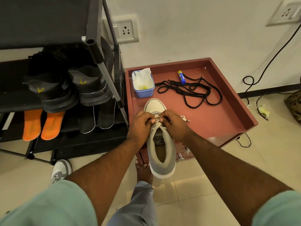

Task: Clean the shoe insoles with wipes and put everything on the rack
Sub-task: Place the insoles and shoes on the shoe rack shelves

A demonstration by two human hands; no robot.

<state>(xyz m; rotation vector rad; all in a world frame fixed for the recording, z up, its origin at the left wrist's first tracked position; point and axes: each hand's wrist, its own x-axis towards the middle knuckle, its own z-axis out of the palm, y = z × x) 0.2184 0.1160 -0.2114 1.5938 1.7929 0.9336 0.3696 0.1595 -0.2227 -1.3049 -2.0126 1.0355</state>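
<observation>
Two hands, my left hand (141, 123) and right hand (173, 122), are pinching the laces (156, 123) of the grey shoe (160, 141) at mid-frame. It is hanging off the red table (228, 101) and might be tipping.

text: none legible; shoe (160, 144) tongue label: blurred; glue stick (181, 77) print: too small to read

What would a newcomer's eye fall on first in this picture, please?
Probably the grey-and-white high-top sneaker at centre, where the left hand and right hand pinch its laces. Next, the two bright orange insoles on the black shoe rack's lower shelf, and the tangled black shoelaces in the reddish-brown tray.
</observation>
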